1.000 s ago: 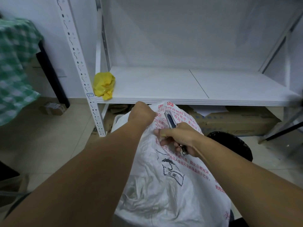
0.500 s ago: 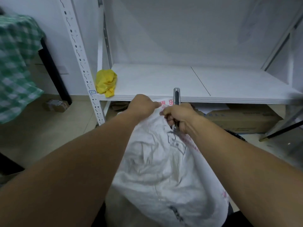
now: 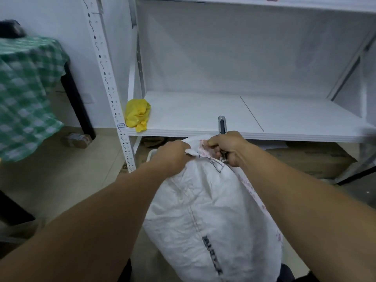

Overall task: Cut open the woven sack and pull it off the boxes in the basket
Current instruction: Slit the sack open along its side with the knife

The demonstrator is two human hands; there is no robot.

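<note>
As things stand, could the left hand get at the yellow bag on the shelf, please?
Probably not yet: the left hand is clenched on the sack. The way to the yellow bag looks clear; only the shelf post stands beside it.

The sack (image 3: pixel 211 210) stands in front of the shelf (image 3: pixel 254 119); a crumpled bag (image 3: pixel 138 114) lies on the shelf's left end, cardboard boxes (image 3: pixel 309 161) beneath it.

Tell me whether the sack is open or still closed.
Cannot tell: both hands, left hand and right hand, bunch the sack top; no opening visible.
</note>
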